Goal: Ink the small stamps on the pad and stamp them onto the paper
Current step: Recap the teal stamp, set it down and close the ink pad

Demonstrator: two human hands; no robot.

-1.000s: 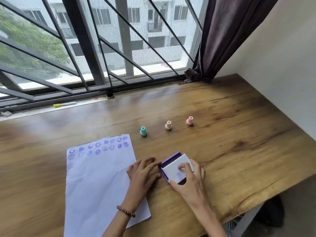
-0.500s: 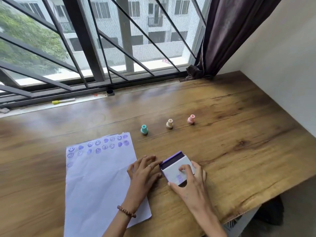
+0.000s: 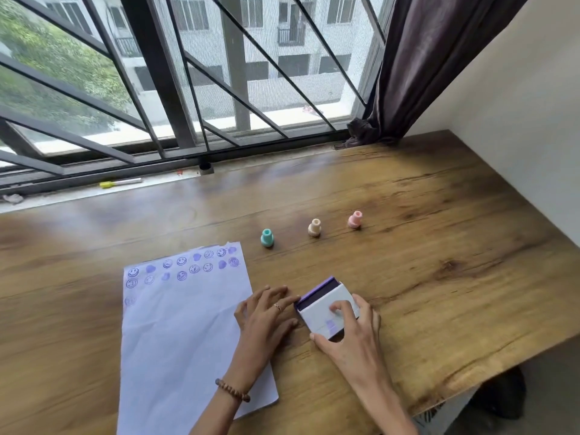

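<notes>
Right hand (image 3: pixel 351 340) cups the ink pad (image 3: pixel 328 304) from the near side, thumb & fingers clamped on its white lid, w/ a fingertip on top. Left hand (image 3: pixel 266 315) lies flat, fingers spread, on the paper's (image 3: pixel 182 334) right edge, fingertips touching the pad's left side. Pad sits on the wooden table (image 3: pixel 439 277), just right of the paper; its long axis runs left-near to right-far, purple edge facing away. Beyond it, three small stamps stand upright in a row: teal stamp (image 3: pixel 267 237), cream stamp (image 3: pixel 314 227), pink stamp (image 3: pixel 355 219). Purple prints line the paper's far end.
</notes>
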